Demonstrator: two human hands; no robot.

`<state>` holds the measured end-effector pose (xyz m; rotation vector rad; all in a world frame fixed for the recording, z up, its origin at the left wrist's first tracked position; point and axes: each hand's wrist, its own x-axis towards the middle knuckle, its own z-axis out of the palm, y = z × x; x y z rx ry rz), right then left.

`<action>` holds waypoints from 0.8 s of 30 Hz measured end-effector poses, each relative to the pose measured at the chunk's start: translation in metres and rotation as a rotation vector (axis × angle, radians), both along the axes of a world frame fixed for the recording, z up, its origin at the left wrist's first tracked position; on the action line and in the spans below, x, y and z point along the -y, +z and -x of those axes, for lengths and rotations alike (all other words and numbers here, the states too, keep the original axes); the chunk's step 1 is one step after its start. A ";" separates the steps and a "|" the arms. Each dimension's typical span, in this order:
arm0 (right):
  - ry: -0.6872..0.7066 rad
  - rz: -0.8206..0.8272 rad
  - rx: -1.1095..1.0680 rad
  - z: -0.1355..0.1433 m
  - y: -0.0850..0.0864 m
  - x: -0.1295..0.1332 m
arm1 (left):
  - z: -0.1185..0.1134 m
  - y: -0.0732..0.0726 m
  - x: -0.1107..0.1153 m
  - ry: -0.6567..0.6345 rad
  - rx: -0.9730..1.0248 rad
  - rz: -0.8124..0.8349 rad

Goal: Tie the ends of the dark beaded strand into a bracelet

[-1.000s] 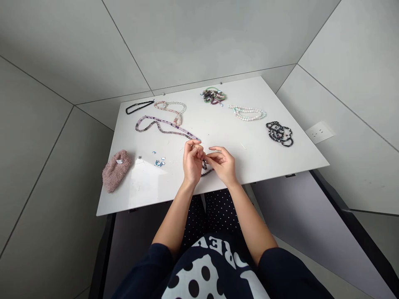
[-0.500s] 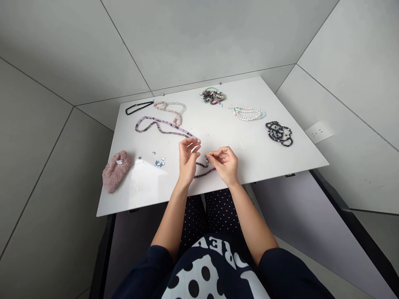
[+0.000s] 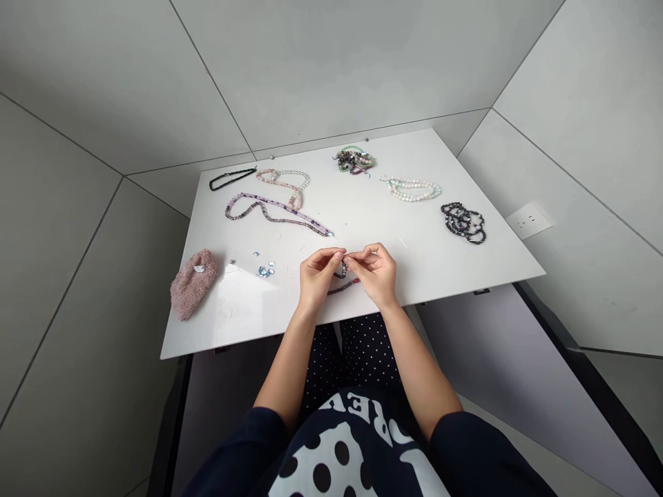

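Observation:
A dark bead strand (image 3: 342,286) with a red bead at its right end lies on the near part of the table, partly hidden by my hands. My right hand (image 3: 373,273) is closed, thumb and forefinger pinched on one end of this strand. Close against it, my left hand (image 3: 320,276) is closed too, its thumb and forefinger pressed together at the same end; what exactly sits between those fingertips is too small to make out. Just beyond my left hand lies a long purple and grey bead strand (image 3: 277,210).
On the white table (image 3: 383,228) lie a pink fuzzy pouch (image 3: 194,284), blue scraps (image 3: 266,270), a black strand (image 3: 231,179), a pink and clear strand (image 3: 295,186), a mixed bead pile (image 3: 355,160), a pale strand (image 3: 411,188) and dark coiled beads (image 3: 463,222). A wall stands behind.
My left hand has moved right to meet my right hand, and its spread fingers have closed into a pinch. My right hand has kept its place and hold.

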<state>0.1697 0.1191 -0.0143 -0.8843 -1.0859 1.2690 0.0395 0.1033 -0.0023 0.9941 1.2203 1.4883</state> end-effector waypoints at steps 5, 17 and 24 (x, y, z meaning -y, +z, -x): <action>-0.077 0.019 -0.006 -0.003 0.003 -0.003 | 0.004 0.000 0.002 -0.033 0.075 -0.034; -0.161 -0.017 -0.074 -0.002 0.012 -0.013 | 0.002 0.002 0.008 -0.242 -0.191 -0.144; -0.117 0.055 -0.013 0.000 0.017 -0.018 | 0.001 0.004 0.008 -0.219 -0.205 -0.117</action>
